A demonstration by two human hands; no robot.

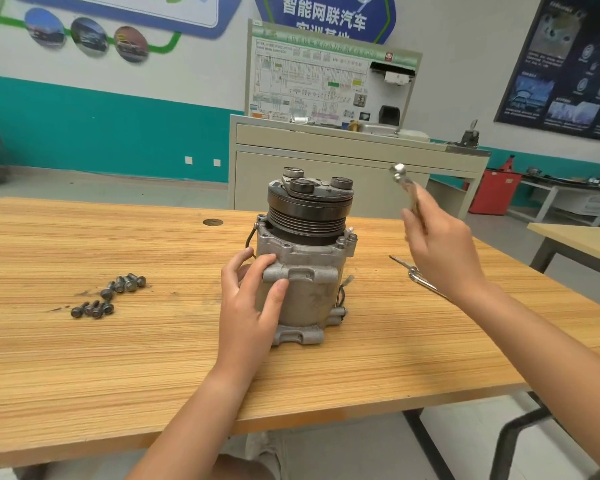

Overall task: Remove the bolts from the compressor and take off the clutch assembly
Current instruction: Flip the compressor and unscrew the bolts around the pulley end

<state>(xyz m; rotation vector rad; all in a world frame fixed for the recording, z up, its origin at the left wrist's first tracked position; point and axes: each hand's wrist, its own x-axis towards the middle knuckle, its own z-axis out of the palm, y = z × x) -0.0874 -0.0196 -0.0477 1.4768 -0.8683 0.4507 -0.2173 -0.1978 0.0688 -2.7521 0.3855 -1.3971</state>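
Left hand [250, 306] holds the upright compressor [309, 292]; right hand [444, 258] grips a wrench [400, 174].

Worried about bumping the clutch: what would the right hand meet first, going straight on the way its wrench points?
Probably nothing near: the right hand aims its wrench up and away, right of the clutch; the way looks free up to the far cabinet, though depth is unclear.
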